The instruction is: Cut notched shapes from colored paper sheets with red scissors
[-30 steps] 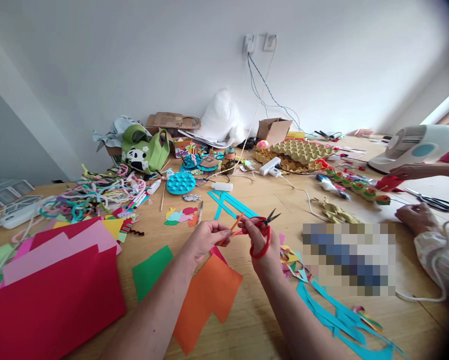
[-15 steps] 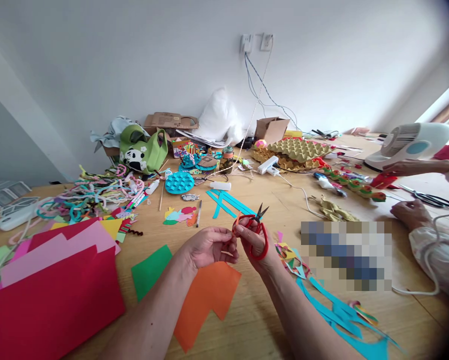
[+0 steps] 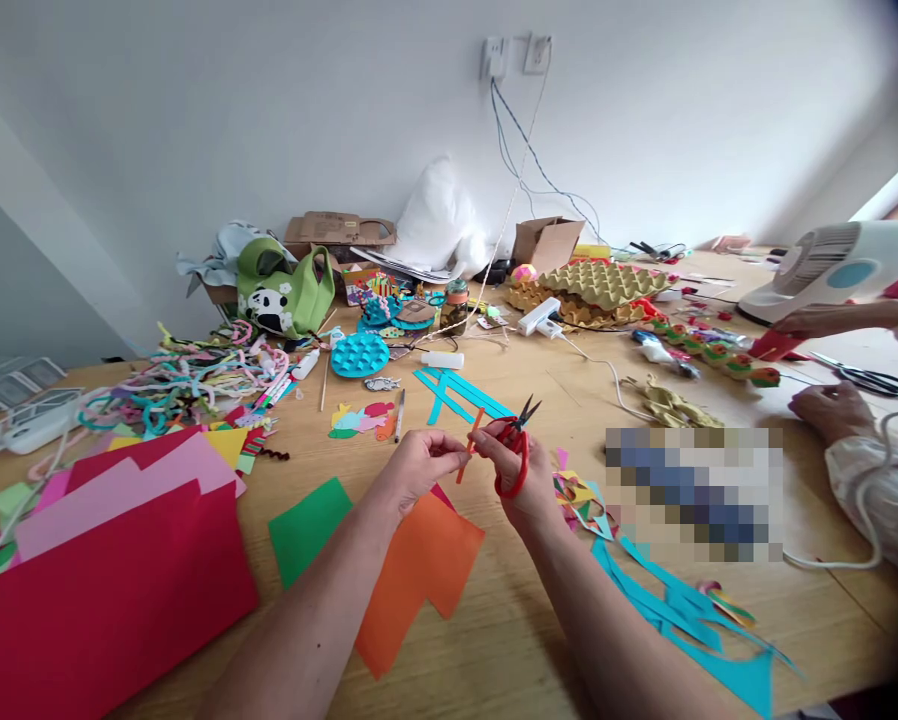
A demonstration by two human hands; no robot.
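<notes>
In the head view, a narrow orange paper strip (image 3: pixel 469 445) is pinched between the closed fingertips of the left hand (image 3: pixel 417 466) and is held above the wooden table (image 3: pixel 509 620), just over a large orange paper sheet (image 3: pixel 417 572) lying flat beside a green paper square (image 3: pixel 308 528). A pair of small red-handled scissors (image 3: pixel 514 452) is gripped by the closed right hand (image 3: pixel 522 478), with the dark blades slightly parted and pointing away, right beside the strip. Further right, turquoise paper offcuts (image 3: pixel 670 612) are seen on the table, and another person's hand (image 3: pixel 831 410) is rested near a pair of black scissors (image 3: pixel 865 379).

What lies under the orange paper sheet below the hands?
The orange paper sheet lies on the wooden table; a pink scrap peeks out at its top edge. Whatever else it covers is hidden.
</notes>
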